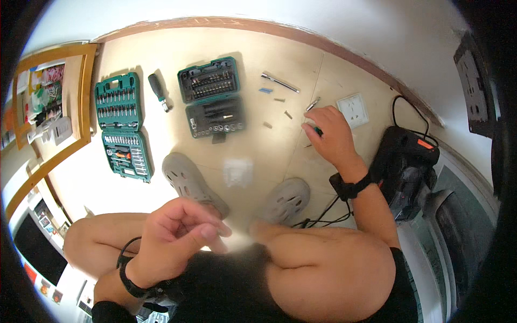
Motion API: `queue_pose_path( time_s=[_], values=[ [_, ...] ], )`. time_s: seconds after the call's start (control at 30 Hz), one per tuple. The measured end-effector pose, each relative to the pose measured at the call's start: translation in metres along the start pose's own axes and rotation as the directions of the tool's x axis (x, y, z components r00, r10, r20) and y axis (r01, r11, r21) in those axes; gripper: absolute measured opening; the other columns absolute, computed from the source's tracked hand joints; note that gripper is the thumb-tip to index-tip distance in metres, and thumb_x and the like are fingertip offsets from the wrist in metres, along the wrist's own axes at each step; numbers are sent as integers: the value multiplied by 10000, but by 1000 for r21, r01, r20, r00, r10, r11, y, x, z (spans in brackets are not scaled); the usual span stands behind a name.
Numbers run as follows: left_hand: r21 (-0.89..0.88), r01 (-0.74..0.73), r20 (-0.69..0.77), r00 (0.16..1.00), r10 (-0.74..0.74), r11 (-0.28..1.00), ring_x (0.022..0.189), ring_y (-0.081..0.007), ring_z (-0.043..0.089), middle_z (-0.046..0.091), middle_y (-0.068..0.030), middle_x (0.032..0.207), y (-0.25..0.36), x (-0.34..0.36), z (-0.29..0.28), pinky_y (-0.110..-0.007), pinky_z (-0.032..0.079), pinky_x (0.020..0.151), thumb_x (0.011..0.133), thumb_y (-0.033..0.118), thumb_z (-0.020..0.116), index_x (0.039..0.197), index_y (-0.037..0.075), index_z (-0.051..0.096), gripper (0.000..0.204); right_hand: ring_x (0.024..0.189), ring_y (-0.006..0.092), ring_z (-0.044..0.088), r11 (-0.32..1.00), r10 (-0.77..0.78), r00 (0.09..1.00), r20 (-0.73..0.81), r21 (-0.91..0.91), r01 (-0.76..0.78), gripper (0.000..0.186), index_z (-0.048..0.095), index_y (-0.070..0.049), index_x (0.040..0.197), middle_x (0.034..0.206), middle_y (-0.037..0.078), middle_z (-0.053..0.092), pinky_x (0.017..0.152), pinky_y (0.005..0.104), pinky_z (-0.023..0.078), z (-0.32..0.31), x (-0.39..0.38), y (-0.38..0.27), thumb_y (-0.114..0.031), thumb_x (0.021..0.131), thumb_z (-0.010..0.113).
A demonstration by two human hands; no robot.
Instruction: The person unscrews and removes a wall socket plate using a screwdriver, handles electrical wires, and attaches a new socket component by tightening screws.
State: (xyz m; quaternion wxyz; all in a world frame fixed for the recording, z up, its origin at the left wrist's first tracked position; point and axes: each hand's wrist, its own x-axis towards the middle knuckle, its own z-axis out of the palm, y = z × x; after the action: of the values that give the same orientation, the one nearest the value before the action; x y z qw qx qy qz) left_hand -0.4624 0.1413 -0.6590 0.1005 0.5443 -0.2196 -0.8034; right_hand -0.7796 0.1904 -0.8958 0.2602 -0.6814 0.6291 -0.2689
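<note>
My left hand (180, 237) hovers over my lap, fingers loosely curled and apart, with nothing visible in them. My right hand (331, 137) is low over the floor, fingers curled around a small dark green piece (318, 131), mostly hidden. Just beyond my fingertips is a short silver tool (315, 102). Nearby lie a silver extension bar (280, 83), a blue piece (265, 90) and several small pins (288, 114). A white socket plate (352, 110) lies to the right. A small clear plastic bag (237, 173) rests between my shoes (183, 177).
An open green socket case (118, 102), a screwdriver (158, 92) and a smaller open bit case (209, 79) lie leftward. A wooden shelf (83, 91) borders the left. A black bag (404, 167) with cables sits right. The wall skirting (242, 24) edges the floor.
</note>
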Motion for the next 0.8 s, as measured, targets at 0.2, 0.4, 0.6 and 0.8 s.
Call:
queue_pose_path(
  time_s=[0.2, 0.4, 0.6, 0.8],
  values=[
    [72, 4, 29, 1000, -6, 997, 844, -220, 720, 699, -213, 1000, 5, -5, 2, -304, 608, 738, 981, 51, 621, 1051, 2, 533, 122, 919, 301, 636, 998, -14, 999, -51, -62, 11, 143, 684, -77, 965, 952, 99, 683, 824, 422, 523, 27, 45, -6, -121, 831, 708],
    [71, -7, 20, 1000, 6, 997, 830, -208, 717, 698, -218, 1007, 13, -15, 9, -311, 598, 738, 994, 74, 611, 1017, 11, 516, 117, 953, 309, 619, 965, 41, 985, -165, -249, -82, 122, 674, -79, 952, 977, 93, 664, 835, 420, 530, 43, 60, -3, -123, 839, 685],
    [80, -1, -12, 1000, 2, 997, 775, -202, 710, 696, -159, 966, 5, 14, -2, -338, 595, 717, 1015, 119, 592, 1018, 31, 508, 121, 958, 331, 621, 954, 74, 995, 61, -293, -53, 116, 640, -46, 927, 984, 131, 658, 838, 440, 532, 58, 75, 15, -108, 833, 669],
    [-163, 91, -141, 983, -114, 983, 747, -186, 699, 687, -113, 949, -9, 29, -16, -332, 600, 718, 1032, 150, 570, 1035, 47, 530, 110, 738, 241, 660, 892, 388, 867, 312, 109, -438, 133, 627, 24, 950, 835, 131, 659, 703, 379, 552, 28, 72, 0, -70, 863, 662]
  ],
)
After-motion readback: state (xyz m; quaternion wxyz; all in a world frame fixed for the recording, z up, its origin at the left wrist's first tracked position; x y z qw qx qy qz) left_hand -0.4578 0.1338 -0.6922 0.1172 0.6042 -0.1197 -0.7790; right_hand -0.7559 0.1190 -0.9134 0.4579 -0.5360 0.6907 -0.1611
